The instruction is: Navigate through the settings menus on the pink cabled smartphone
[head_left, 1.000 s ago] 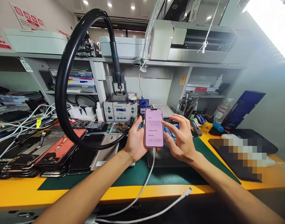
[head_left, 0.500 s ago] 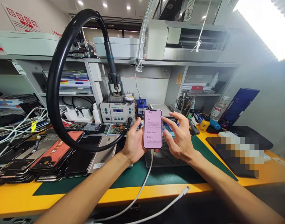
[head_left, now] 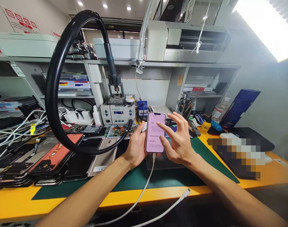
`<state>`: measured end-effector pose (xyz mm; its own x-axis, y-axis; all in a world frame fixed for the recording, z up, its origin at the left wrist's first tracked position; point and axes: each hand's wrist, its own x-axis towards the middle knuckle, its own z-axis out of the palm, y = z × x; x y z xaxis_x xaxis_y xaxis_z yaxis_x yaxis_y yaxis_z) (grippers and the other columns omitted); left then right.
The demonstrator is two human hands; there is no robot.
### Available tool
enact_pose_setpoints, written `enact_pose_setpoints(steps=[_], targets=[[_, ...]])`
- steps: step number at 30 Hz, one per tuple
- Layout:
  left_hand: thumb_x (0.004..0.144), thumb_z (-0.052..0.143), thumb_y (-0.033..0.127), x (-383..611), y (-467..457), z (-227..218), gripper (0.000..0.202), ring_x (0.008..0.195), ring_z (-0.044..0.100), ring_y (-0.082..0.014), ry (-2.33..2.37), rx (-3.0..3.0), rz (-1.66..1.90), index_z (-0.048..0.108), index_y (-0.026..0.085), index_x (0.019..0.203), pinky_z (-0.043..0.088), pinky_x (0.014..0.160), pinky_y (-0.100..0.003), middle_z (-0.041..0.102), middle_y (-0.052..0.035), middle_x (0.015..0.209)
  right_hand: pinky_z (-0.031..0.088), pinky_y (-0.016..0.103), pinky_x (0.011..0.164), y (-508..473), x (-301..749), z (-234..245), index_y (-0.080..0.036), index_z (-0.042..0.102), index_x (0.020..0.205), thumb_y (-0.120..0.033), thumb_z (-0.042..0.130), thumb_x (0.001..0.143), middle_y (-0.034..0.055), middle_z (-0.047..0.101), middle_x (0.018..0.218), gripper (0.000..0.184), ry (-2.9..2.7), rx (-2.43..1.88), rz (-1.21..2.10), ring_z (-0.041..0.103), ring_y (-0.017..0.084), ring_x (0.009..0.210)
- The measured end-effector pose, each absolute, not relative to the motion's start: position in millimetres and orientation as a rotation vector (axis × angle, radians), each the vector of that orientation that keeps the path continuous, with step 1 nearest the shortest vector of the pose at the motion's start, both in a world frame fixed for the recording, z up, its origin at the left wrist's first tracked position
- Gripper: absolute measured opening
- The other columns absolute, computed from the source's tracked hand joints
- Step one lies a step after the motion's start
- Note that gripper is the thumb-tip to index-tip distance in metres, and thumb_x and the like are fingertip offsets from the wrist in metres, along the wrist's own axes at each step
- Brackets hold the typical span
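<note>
A smartphone [head_left: 155,138] with a lit pinkish screen showing lines of text is held upright above the bench. My left hand [head_left: 135,145] grips it from its left side and behind, the thumb along the edge. A white charging cable [head_left: 148,179] runs down from the phone's bottom end. My right hand [head_left: 179,138] is in front of the screen with its fingers spread. The index fingertip is over the upper part of the screen and the thumb over the lower right; whether they touch the glass I cannot tell.
Stacked phone screens and frames [head_left: 51,157] cover the left of the green mat [head_left: 129,179]. A thick black hose [head_left: 51,85] loops beside a rework station [head_left: 117,114]. A loose cable plug [head_left: 185,194] hangs at the front edge. Bottles [head_left: 205,126] and a dark pad stand right.
My right index finger has moved left from the phone's right edge to over the upper screen, and the thumb is over the screen too. The phone is slightly lower and tilted a little.
</note>
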<state>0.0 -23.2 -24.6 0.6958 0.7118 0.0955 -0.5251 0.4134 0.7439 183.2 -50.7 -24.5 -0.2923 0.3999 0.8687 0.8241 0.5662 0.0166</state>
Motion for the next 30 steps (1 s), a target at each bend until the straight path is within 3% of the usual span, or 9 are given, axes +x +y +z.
enact_pose_setpoints(steps=[10,19,30], targets=[[0.104,0.034,0.064,-2.8,-21.3,-23.5,0.071,0.098,0.071,-0.0309,0.233,0.776,0.784,0.056,0.016,0.151,0.059,0.080,-0.041,0.071,-0.0188,0.124,0.035,0.071,0.117,-52.9,180.2,-27.8,-0.031,0.075,0.114,-0.027,0.064,0.090,0.0088,0.051,0.150,0.027,-2.027,-0.894,-0.593,0.039,0.040,0.147],[0.104,0.032,0.065,-1.2,-20.5,-26.6,0.072,0.095,0.071,-0.0293,0.216,0.811,0.781,0.056,0.016,0.150,0.058,0.078,-0.039,0.071,-0.0179,0.121,0.041,0.065,0.115,-51.6,181.2,-27.4,-0.026,0.073,0.120,-0.023,0.063,0.088,0.0121,0.052,0.145,0.034,-1.957,-0.848,-0.602,0.043,0.039,0.143],[0.103,0.032,0.066,0.8,-22.2,-27.3,0.074,0.092,0.071,-0.0293,0.250,0.859,0.778,0.056,0.014,0.150,0.058,0.077,-0.039,0.073,-0.0175,0.115,0.033,0.068,0.120,-52.4,182.5,-24.0,-0.027,0.066,0.133,-0.028,0.058,0.092,0.0120,0.041,0.155,0.041,-1.936,-0.939,-0.605,0.035,0.041,0.149]])
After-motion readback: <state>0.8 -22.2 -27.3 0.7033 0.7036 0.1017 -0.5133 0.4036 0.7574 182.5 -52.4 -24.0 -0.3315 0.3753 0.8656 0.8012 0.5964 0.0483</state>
